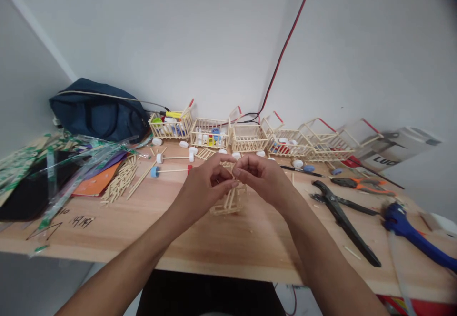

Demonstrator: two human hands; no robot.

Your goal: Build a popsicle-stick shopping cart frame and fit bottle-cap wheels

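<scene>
A small cart-like frame of thin wooden sticks (228,205) stands on the table directly below my hands, partly covered by them. My left hand (210,179) is over its left side, with curled fingers, the index finger reaching across and the thumb tip close to the right hand. From the right, my right hand (262,178) has thumb and fingers pinched together at the frame's upper part. The fingertips of both hands nearly meet. Whatever lies between them is too small or hidden to make out.
Several stick baskets (250,137) line the wall, some holding bottle caps. Stick axles with cap wheels (174,158) and loose sticks (121,178) lie left, near a blue bag (100,109). A black cutter (346,221), orange-handled pliers (364,184) and a blue glue gun (414,232) lie right.
</scene>
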